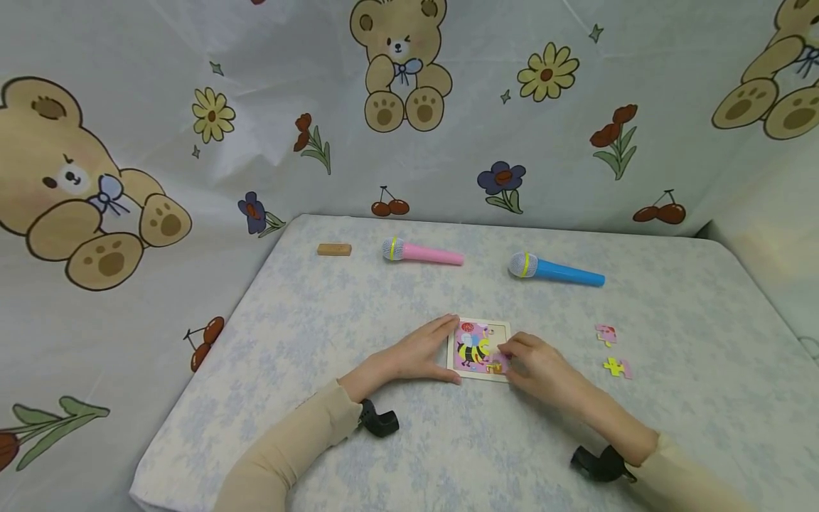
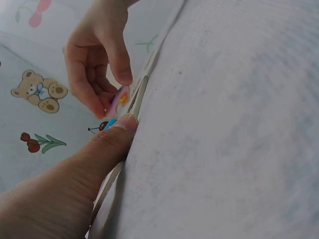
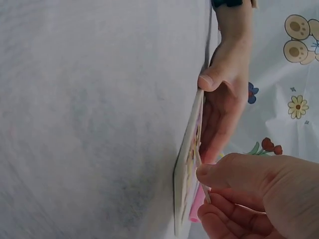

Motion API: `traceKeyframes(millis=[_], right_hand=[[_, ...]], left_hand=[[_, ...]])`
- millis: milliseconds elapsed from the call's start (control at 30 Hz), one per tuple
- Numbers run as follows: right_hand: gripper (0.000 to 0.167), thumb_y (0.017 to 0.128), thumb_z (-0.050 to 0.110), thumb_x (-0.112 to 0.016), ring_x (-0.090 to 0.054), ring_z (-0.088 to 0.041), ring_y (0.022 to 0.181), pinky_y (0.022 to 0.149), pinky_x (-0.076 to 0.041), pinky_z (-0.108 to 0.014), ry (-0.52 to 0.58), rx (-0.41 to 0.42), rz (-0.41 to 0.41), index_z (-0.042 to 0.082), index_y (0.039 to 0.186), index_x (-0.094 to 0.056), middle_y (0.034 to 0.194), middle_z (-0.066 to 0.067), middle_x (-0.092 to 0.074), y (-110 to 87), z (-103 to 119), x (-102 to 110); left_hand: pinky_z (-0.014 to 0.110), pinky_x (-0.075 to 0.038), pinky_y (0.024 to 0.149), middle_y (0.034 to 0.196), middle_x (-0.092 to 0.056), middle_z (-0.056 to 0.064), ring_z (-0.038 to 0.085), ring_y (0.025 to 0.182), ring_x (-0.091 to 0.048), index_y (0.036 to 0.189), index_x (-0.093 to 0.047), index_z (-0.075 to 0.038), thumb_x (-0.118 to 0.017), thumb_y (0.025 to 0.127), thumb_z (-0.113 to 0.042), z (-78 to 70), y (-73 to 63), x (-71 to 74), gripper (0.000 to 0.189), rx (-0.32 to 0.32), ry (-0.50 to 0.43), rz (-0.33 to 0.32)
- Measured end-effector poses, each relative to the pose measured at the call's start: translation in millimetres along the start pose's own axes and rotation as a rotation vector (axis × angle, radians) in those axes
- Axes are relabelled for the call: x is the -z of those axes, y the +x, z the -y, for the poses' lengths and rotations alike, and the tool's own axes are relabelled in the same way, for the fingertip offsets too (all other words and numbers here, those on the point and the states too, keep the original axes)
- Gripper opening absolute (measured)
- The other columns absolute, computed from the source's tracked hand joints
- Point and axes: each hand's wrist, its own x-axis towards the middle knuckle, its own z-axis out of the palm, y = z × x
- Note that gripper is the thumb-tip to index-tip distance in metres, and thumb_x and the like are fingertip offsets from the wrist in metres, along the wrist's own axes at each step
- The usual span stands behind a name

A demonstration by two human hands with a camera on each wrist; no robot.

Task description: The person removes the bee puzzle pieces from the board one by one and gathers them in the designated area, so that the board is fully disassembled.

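A small jigsaw board [image 1: 479, 379] with a pale frame and a bee picture lies flat on the table, its right part partly bare. My left hand [image 1: 422, 350] spans its left side, thumb at the near edge and fingers at the far corner; the thumb presses the rim in the left wrist view. Over the board's right side, my right hand [image 1: 544, 366] pinches a puzzle piece [image 2: 119, 101], pink with some orange, between thumb and fingers. The right wrist view shows this piece [image 3: 206, 192] tilted edge-on beside the board. My right fingers partly hide the board's right edge.
Two loose puzzle pieces, one pink and red [image 1: 606, 334] and one yellow and pink [image 1: 617, 367], lie right of the board. Behind it lie a wooden block [image 1: 334, 249], a pink toy microphone [image 1: 429, 253] and a blue toy microphone [image 1: 563, 272]. A bear-print curtain [image 1: 275, 64] hangs behind the table.
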Motion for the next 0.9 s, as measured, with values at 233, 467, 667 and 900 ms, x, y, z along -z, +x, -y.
traceKeyframes(millis=[233, 467, 667, 900], right_hand=[[0.037, 0.072, -0.003, -0.078, -0.062, -0.018, 0.084, 0.067, -0.055, -0.032, 0.018, 0.064, -0.119, -0.001, 0.107, -0.068, 0.1, -0.003, -0.062, -31.3, -19.4, 34.8], [0.039, 0.06, -0.003, -0.084, -0.062, -0.007, 0.075, 0.062, -0.049, -0.014, -0.076, -0.029, -0.184, 0.006, 0.096, -0.07, 0.091, 0.001, -0.064, -105.9, -67.3, 59.3], [0.045, 0.051, -0.004, -0.085, -0.061, -0.001, 0.074, 0.065, -0.041, -0.003, -0.132, -0.004, -0.237, 0.008, 0.093, -0.072, 0.089, 0.002, -0.065, -133.2, -92.4, 55.8], [0.046, 0.05, -0.002, -0.086, -0.061, -0.006, 0.077, 0.066, -0.039, -0.003, -0.186, 0.019, -0.23, 0.009, 0.092, -0.073, 0.089, 0.002, -0.065, -133.7, -98.9, 50.3]], left_hand=[[0.03, -0.017, 0.112, 0.154, -0.018, 0.014, 0.019, 0.141, -0.014, 0.149, -0.018, 0.001, -0.07, 0.076, -0.058, -1.6, 0.5, -1.8, 0.108, 0.009, -0.006, 0.007], [0.029, -0.018, 0.112, 0.154, -0.018, 0.013, 0.019, 0.141, -0.015, 0.149, -0.018, 0.0, -0.068, 0.076, -0.061, -1.8, 1.4, -4.0, 0.108, 0.004, 0.007, 0.005], [0.029, -0.017, 0.112, 0.154, -0.018, 0.013, 0.019, 0.141, -0.014, 0.15, -0.018, -0.001, -0.069, 0.075, -0.061, 0.0, 1.8, -1.5, 0.109, 0.024, 0.004, 0.002], [0.029, -0.016, 0.112, 0.155, -0.017, 0.012, 0.018, 0.141, -0.013, 0.15, -0.017, -0.001, -0.069, 0.075, -0.06, 0.9, 1.7, -2.3, 0.108, 0.024, -0.006, 0.013]])
